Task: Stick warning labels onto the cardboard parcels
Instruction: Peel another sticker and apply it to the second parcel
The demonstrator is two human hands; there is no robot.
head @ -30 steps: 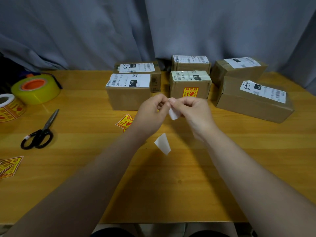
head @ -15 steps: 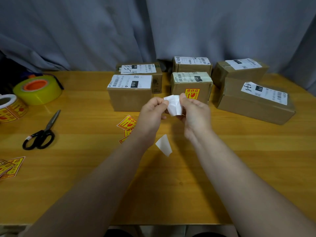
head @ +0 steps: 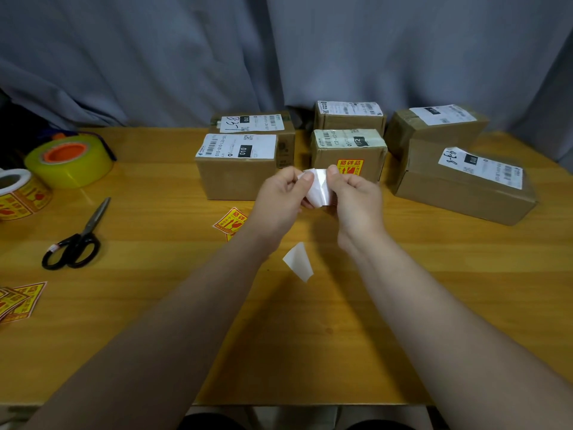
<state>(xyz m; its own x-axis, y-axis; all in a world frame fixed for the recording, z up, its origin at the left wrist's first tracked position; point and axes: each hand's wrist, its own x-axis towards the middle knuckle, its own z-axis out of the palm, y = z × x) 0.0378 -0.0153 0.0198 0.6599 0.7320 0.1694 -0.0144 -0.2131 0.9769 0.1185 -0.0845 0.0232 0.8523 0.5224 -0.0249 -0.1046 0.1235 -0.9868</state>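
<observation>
Pinched a small white sheet [head: 317,189] between the left hand [head: 279,198] and the right hand [head: 356,201], up off the bench [head: 155,321] and just in front of the parcels. Clamped the fingers [head: 306,180] of each hand on it, thumb against forefinger, the left on its left edge and the right on its right edge. Held it curled and glossy between them. Could see only its white face, and could not tell whether that was a label's back or a peeled liner.

Saw one warning label [head: 349,167], yellow and red, stuck on the front face of the middle parcel [head: 348,147], directly behind the hands. Counted five other cardboard parcels beside and behind it, each with a white shipping slip on top:
- the front-left parcel [head: 235,178]
- the rear-left parcel [head: 257,125]
- the rear-middle parcel [head: 348,117]
- the rear-right parcel [head: 434,125]
- the long parcel [head: 465,193], at the right

Noted a loose white slip [head: 299,262] lying on the bench between the forearms. Noted some loose warning labels [head: 231,220] lying flat, partly hidden behind the left wrist, and a second pile of labels [head: 18,297] at the bench's left edge. Saw also, on the left:
- a label roll [head: 18,193]
- a yellow tape roll [head: 69,161] behind it
- black-handled scissors [head: 77,240] nearer
</observation>
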